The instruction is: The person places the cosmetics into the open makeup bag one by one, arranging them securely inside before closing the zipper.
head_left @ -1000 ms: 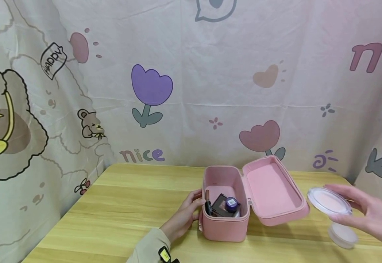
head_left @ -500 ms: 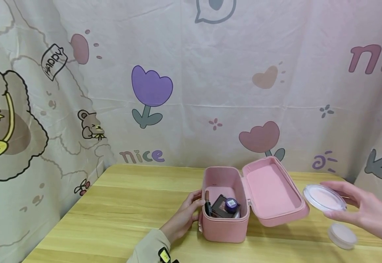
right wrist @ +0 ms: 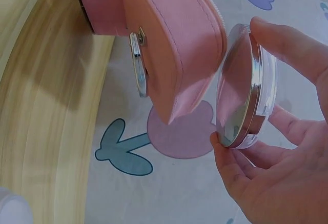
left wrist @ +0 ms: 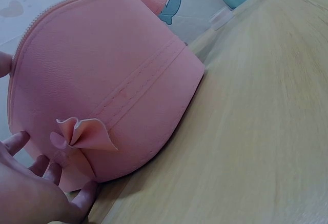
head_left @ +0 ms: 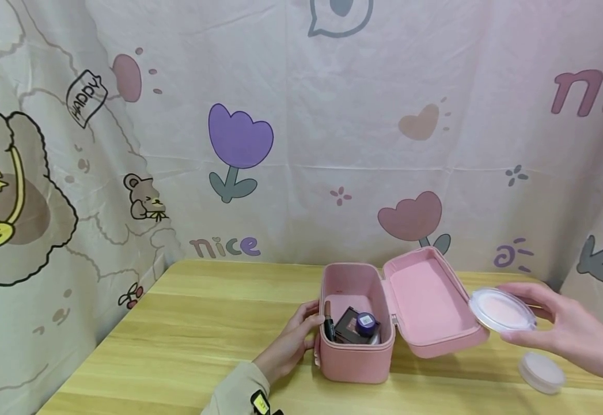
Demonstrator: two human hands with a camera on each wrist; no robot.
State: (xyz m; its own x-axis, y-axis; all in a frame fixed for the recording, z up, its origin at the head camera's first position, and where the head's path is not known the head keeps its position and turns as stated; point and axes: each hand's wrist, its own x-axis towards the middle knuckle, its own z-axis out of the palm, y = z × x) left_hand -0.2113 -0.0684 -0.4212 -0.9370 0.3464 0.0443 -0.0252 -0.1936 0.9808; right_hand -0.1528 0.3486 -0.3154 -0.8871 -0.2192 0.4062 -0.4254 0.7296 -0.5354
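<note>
In the head view a pink makeup case (head_left: 354, 364) stands on the table with its lid (head_left: 431, 297) swung out to the right. My left hand (head_left: 292, 340) rests against its left wall, fingertips at the rim. The left wrist view shows the other fingers beside the case's pink bow (left wrist: 87, 134). My right hand (head_left: 560, 323) pinches a round, clear-rimmed powder compact (head_left: 503, 310) by its edge, tilted and overlapping the lid's right corner. Its shiny face (right wrist: 237, 90) shows in the right wrist view.
Inside the case lie a dark palette (head_left: 348, 328), a small purple-lidded jar (head_left: 366, 324) and a brown-and-black stick (head_left: 328, 321). A round whitish container (head_left: 542, 372) sits on the wooden table (head_left: 192, 334) below my right hand. A printed curtain hangs behind.
My right hand has carried the compact leftward and slightly up, from right of the lid to its right corner. My left hand and the case have stayed in place.
</note>
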